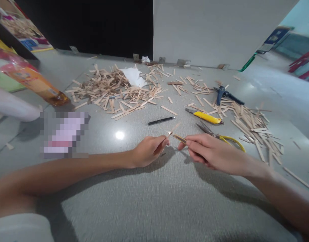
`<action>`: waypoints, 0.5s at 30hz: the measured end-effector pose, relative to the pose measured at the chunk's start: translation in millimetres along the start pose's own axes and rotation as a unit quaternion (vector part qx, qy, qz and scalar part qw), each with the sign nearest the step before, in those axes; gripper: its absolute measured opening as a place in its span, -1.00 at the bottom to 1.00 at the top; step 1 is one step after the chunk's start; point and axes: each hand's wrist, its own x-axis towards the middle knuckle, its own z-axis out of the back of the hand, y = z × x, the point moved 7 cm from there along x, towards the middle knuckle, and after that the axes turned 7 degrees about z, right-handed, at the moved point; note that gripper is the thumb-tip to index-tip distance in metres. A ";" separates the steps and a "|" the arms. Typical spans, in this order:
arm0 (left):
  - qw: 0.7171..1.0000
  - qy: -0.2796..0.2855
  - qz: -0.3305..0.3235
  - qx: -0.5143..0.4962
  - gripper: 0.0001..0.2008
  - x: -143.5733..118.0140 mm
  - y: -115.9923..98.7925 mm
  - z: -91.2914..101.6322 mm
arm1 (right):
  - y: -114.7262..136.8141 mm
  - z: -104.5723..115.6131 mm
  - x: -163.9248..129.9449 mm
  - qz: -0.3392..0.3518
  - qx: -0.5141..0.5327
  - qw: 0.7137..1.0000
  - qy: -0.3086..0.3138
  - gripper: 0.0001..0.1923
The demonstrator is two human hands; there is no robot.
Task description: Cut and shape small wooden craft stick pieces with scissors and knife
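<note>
1. Left hand [148, 150]: grip closed, thumb and fingertips pinching the lower end of a thin wooden stick [174, 129], which slants up and to the right, clear of the worktop [154, 201].
2. Right hand [211, 152]: grip closed around a slim tool [179, 137] with a yellowish body; whether it is a small cutter cannot be told. Its tip points left and meets the stick just beyond the left fingertips.
3. Relation of stick to grip: the free end projects past the left thumb; the tool touches it close to the pinch, between the two hands, which are near but apart.
4. Judgement on technique: the cut is best kept close to the pinch so that the stick does not flex, with the tool's tip angled away from the left fingertips and pressure kept light, since the stick looks brittle and would splinter.
5. Just beyond the right hand: yellow-handled scissors [225, 137]; further, a yellow knife [206, 117] and a black pen [161, 120].
6. Far: a blue tool [223, 94], a right-hand heap [252, 126] and a larger left-hand pile [111, 90] of sticks, with white paper [134, 76] on it.
</note>
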 end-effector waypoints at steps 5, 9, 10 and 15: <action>1.000 0.015 -0.012 -0.015 -0.62 -1.0 -1.7 -2.2 | -14.8 -37.4 3.8 -0.080 0.108 0.991 0.028 -0.72; 1.000 0.002 -0.017 -0.015 -0.67 -0.4 -1.3 0.4 | -20.3 -54.9 11.0 -0.073 0.129 0.989 -0.002 -0.68; 1.000 0.000 -0.019 -0.015 -0.68 -0.4 -1.5 1.0 | -21.0 -55.5 11.6 -0.077 0.141 0.987 0.003 -0.68; 1.000 -0.004 -0.023 -0.019 -0.63 0.4 -2.9 2.2 | -18.8 -44.3 10.5 -0.086 0.174 0.978 0.083 -0.69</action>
